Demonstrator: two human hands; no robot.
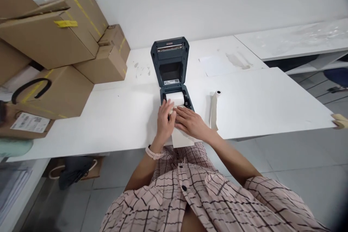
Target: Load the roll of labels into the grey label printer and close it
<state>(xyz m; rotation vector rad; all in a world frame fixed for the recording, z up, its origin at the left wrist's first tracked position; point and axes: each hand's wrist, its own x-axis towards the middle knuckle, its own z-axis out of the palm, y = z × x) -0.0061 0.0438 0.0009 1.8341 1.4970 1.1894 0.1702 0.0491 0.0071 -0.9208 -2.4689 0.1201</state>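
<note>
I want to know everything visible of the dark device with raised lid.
The dark blue-grey, plastic-looking device stands on the white table, lid raised. Inside the lid are a shiny bar, a dark recess and a white label. A white roll sits inside the device; pale paper extends out in front. The left hand and right hand partly hide the front; contact is unclear.

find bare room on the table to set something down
The white table is mostly bare right of the small paper roll, and between the open printer and cardboard boxes. Crowded: the boxes' end, and the printer's front, under the left hand and right hand.
</note>
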